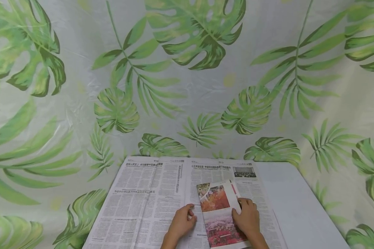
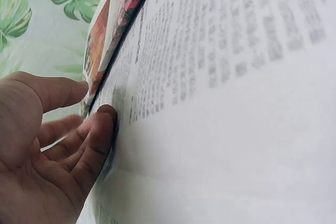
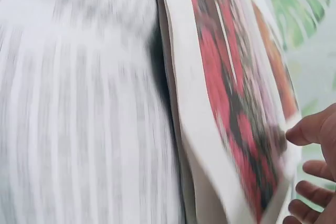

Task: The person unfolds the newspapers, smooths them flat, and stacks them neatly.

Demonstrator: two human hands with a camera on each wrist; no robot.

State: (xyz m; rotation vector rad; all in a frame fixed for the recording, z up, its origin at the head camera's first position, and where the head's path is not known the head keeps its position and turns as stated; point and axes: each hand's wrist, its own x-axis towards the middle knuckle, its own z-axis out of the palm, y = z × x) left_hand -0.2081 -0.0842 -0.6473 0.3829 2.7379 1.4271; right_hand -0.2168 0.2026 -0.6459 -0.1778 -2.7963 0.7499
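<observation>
A folded paper with colour photos [image 1: 218, 221] lies on the spread newspaper [image 1: 162, 204], its long sides running away from me. Orange foliage fills the upper photo, pink and red blossom the lower one. My right hand [image 1: 248, 216] holds its right edge, thumb on the printed face and fingers curled at the side. In the right wrist view, layered edges of the folded paper [image 3: 191, 145] stand slightly apart. Just off the left edge is my left hand [image 1: 183, 221], fingers loosely bent and holding nothing. The left wrist view has its fingertips [image 2: 106, 111] close over the newsprint.
Beneath the newspaper is a white tabletop [image 1: 299, 204], bare along the right side. A leaf-patterned sheet [image 1: 202, 100] hangs behind the table and surrounds it on both sides. A small photo [image 1: 244, 172] is printed near the newspaper's top right.
</observation>
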